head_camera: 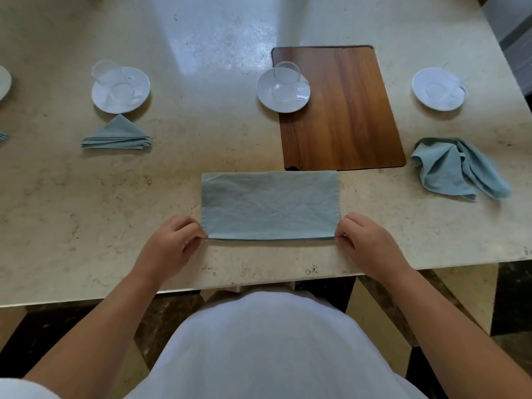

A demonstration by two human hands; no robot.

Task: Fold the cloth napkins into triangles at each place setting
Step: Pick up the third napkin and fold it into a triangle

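A pale blue cloth napkin (269, 205) lies flat in front of me, folded in half into a rectangle with its doubled edges toward me. My left hand (169, 243) pinches its near left corner, and my right hand (367, 243) pinches its near right corner. To the left, a napkin folded into a triangle (116, 135) lies below a saucer. At the right a crumpled blue napkin (457, 168) lies unfolded on the table.
On the beige stone table (86, 211) stand three white saucers with glass cups: left (121, 89), middle (283, 89), right (439, 89). A wooden board (345, 119) lies behind the napkin. Another saucer and napkin show at the far left edge. The table's front edge runs just below my hands.
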